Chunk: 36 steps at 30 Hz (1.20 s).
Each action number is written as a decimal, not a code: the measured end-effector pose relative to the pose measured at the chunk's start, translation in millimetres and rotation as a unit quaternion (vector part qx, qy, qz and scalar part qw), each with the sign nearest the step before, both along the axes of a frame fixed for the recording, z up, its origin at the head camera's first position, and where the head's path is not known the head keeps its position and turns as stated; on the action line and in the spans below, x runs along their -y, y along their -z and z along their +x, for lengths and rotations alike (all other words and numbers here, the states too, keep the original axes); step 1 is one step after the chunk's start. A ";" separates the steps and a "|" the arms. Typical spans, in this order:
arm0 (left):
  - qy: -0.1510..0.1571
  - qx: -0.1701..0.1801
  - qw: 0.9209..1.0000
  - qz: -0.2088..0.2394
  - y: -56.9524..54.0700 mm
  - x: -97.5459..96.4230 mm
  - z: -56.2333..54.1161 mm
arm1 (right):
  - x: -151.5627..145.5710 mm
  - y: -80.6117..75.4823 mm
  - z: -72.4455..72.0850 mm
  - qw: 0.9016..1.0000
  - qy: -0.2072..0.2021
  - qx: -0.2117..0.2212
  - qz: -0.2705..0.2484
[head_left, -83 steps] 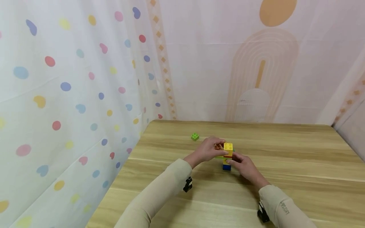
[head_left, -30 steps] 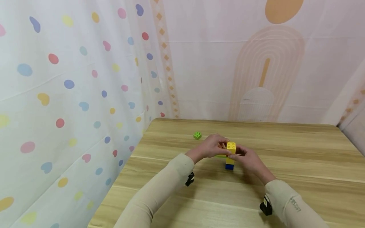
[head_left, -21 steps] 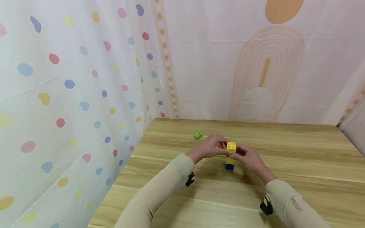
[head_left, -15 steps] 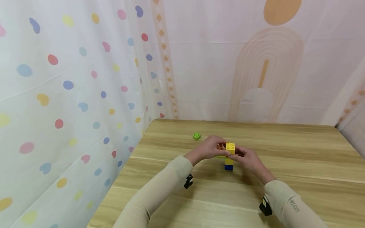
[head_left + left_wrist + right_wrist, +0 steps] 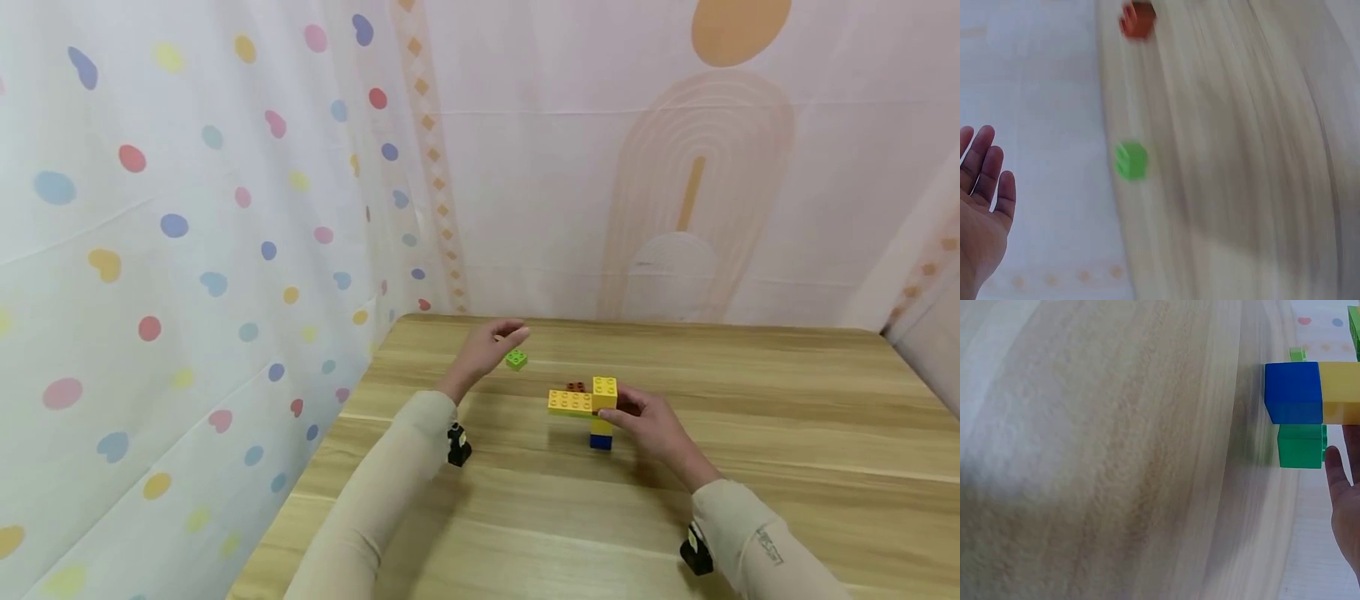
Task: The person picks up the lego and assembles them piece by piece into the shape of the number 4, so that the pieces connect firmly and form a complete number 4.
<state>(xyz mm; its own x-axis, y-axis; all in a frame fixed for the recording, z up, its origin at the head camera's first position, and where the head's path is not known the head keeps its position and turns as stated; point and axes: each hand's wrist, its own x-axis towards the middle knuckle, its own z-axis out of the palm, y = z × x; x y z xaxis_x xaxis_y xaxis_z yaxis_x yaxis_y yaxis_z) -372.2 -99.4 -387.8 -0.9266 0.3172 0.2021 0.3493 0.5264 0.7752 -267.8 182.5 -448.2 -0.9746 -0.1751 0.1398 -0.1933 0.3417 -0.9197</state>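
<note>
My right hand (image 5: 651, 427) pinches an upright tower of toy building bricks, thumb in front near the upper joint and fingers behind. The tower has a blue brick (image 5: 601, 442) at the bottom, yellow above it and a yellow top brick (image 5: 604, 392). A long yellow brick (image 5: 570, 401) over light green juts out to its left. In the right wrist view a green brick (image 5: 1300, 447) shows beside the blue one, close to the fingers. My left hand (image 5: 483, 348) holds nothing, fingers relaxed, just left of a loose light green brick (image 5: 516, 359).
A reddish-brown brick (image 5: 575, 387) shows behind the jutting yellow one; the left wrist view shows it blurred. Everything stands on a wooden table (image 5: 787, 400). A pale curtain (image 5: 555, 208) hangs behind the far edge, a dotted one (image 5: 187, 275) along the left.
My left hand has let go of the tower and moved left and away toward the light green brick, uncovering the long yellow brick. The right hand keeps its hold on the tower.
</note>
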 end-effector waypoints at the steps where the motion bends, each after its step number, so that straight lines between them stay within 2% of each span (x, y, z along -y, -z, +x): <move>1: -0.012 -0.003 1.000 0.004 2.8 3.8 -4.8 | -1.1 0.2 0.6 1.000 0.001 -0.003 0.000; 5: -0.058 0.009 0.998 0.021 19.5 12.3 -19.2 | -5.6 1.3 4.0 1.000 0.001 -0.007 -0.009; 7: -0.070 0.017 0.997 0.027 30.0 12.6 -23.8 | -7.3 2.9 6.2 1.000 -0.001 -0.008 -0.011; 12: -0.085 0.045 0.995 0.024 57.0 9.7 -27.9 | -8.7 7.2 11.9 1.000 0.006 -0.002 -0.015; 16: -0.108 0.060 0.992 0.020 72.0 8.8 -28.6 | -6.8 7.3 15.8 1.000 0.011 0.010 -0.018; 20: -0.131 0.076 0.988 0.017 80.5 11.8 -27.0 | -1.8 6.8 18.7 0.999 0.007 0.017 -0.027; 26: -0.134 0.094 0.987 0.009 89.2 14.4 -24.2 | 6.4 9.3 21.8 0.999 0.010 0.027 -0.035; 30: -0.143 0.094 0.985 0.004 91.0 12.1 -22.6 | 11.5 10.7 22.9 0.999 0.015 0.031 -0.031; 36: -0.175 0.090 0.980 0.011 93.6 11.7 -21.2 | 18.1 11.8 23.7 0.999 0.018 0.027 -0.031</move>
<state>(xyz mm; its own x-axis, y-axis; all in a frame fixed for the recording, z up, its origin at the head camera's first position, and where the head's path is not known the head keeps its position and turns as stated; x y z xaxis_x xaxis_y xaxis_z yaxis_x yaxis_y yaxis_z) -393.4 -111.2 -481.4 -0.9992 -0.0287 0.0275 0.0061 0.5723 0.8200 -244.1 164.4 -460.0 -0.9866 -0.1324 0.0955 -0.1306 0.2890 -0.9484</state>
